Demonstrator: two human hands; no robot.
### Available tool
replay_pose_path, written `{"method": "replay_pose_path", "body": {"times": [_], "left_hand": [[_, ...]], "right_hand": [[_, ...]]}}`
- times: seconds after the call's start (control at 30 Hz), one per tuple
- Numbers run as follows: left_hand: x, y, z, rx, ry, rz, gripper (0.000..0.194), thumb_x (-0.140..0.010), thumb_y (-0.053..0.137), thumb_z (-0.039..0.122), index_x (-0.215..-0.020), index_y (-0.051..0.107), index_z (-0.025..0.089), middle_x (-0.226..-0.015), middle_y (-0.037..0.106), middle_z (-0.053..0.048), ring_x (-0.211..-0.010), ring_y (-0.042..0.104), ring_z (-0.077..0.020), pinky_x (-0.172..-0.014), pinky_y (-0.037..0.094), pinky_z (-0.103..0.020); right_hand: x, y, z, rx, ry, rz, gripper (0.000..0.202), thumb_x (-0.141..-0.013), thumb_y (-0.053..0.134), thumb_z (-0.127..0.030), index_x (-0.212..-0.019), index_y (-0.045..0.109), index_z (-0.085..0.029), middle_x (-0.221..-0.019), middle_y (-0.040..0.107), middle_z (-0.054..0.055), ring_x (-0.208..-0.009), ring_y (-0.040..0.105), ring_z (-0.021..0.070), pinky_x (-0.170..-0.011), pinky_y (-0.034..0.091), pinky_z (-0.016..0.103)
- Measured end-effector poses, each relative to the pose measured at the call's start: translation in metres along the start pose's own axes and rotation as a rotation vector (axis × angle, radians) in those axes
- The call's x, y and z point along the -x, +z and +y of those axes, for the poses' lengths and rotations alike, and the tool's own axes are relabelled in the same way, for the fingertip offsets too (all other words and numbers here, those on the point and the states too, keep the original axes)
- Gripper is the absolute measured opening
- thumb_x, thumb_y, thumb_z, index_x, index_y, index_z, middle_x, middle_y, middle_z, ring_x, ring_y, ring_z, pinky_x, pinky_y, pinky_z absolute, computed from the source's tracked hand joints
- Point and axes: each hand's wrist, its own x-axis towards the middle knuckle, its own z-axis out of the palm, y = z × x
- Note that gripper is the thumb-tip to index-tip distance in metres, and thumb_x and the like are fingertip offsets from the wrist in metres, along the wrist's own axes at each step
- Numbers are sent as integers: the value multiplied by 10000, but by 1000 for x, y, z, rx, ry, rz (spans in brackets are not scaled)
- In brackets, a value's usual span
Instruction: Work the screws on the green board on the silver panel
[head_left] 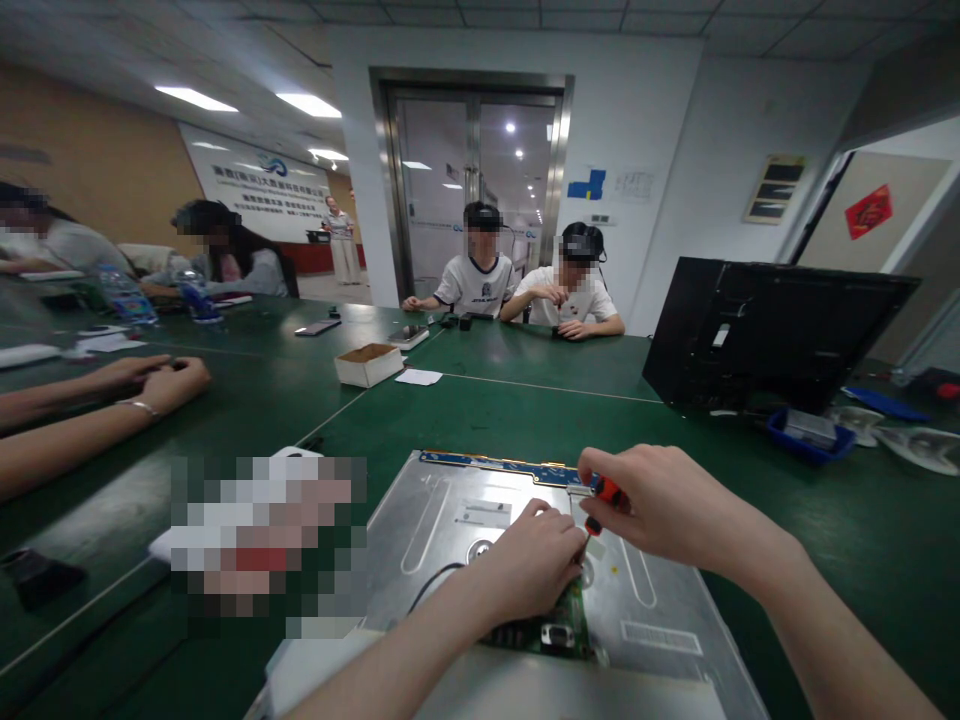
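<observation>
A metal-backed flat panel, like the back of a display, lies on the green table in front of me. My right hand grips a screwdriver by its red and black handle. The shaft slants down and left toward a green circuit board on the panel. My left hand rests over that board, its fingers curled together beside the screwdriver's tip. What those fingers hold, if anything, is hidden, and so is the tip's exact contact. A blue circuit strip runs along the panel's far edge.
A black monitor stands at the right beside a blue tray. A white box sits farther back on the table. Another person's hands rest at the left, near a blurred-out object. Two people sit across the table.
</observation>
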Motion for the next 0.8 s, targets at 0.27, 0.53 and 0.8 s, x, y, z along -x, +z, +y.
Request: {"method": "replay_pose_path", "body": {"times": [0.27, 0.53, 0.8], "left_hand": [[1, -5, 1, 52, -5, -16, 47, -858, 607, 153, -830, 571, 166, -940, 681, -51, -933, 625, -247, -898, 400, -398], [1, -4, 1, 6, 5, -15, 39, -865, 607, 173, -878, 572, 164, -953, 675, -57, -918, 623, -241, -889, 410, -385], [0, -3, 2, 4, 1, -31, 57, -891, 613, 199, -866, 597, 150, -942, 679, -58, -920, 624, -239, -880, 413, -383]], "right_hand": [[1, -1, 1, -41, -6, -19, 136, -896, 574, -382, -902, 598, -249, -711, 683, -5, -622, 614, 176, -515, 248, 264], [2, -1, 0, -69, -25, 10, 149, -815, 600, -191, -952, 559, -235, -738, 678, -20, -638, 607, 164, -525, 267, 260], [-1, 3, 2, 31, 22, 11, 152, -921, 529, -362, -851, 607, -251, -656, 664, 7, -582, 608, 190, -496, 225, 266]]}}
